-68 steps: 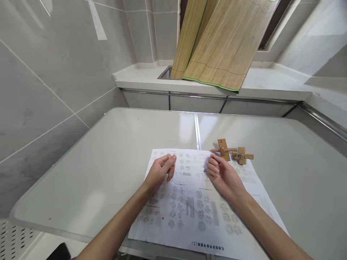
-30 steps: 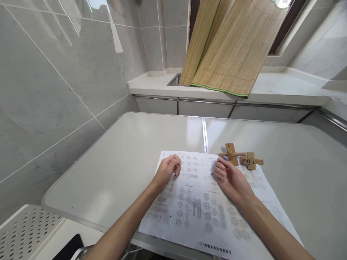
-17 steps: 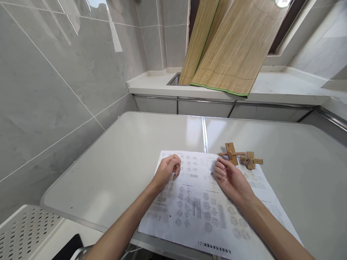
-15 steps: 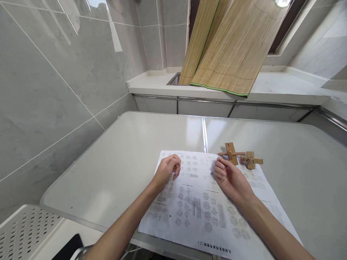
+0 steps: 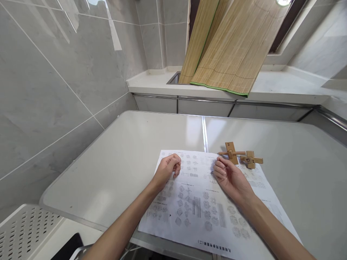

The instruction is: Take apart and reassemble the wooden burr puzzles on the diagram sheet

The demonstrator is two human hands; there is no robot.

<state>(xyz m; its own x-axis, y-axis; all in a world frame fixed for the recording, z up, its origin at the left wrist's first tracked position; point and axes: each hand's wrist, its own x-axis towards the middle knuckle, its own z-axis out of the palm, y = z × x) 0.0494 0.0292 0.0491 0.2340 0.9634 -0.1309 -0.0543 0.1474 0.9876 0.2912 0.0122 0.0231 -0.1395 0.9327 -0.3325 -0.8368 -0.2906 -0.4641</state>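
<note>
A large printed sheet (image 5: 200, 231) covered with small diagrams lies on the table under both hands. My left hand (image 5: 168, 168) rests on its upper left part, fingers curled in, with nothing visible in them. Over the sheet's upper right part, my right hand (image 5: 230, 177) is also loosely closed, palm turned inward and no object showing. Just beyond the right hand lie wooden puzzle pieces: a flat piece marked 2 (image 5: 230, 146) with a pointed stick (image 5: 240, 153) across it, and a crossed cluster marked 1 (image 5: 251, 160). Neither hand is seen gripping them.
The white folding table (image 5: 108, 159) has a seam down its middle. Behind it runs a white counter (image 5: 151, 82) with a sink edge, partly covered by a bamboo mat (image 5: 230, 47). A perforated white rack (image 5: 24, 231) and a dark object (image 5: 69, 249) sit at the lower left.
</note>
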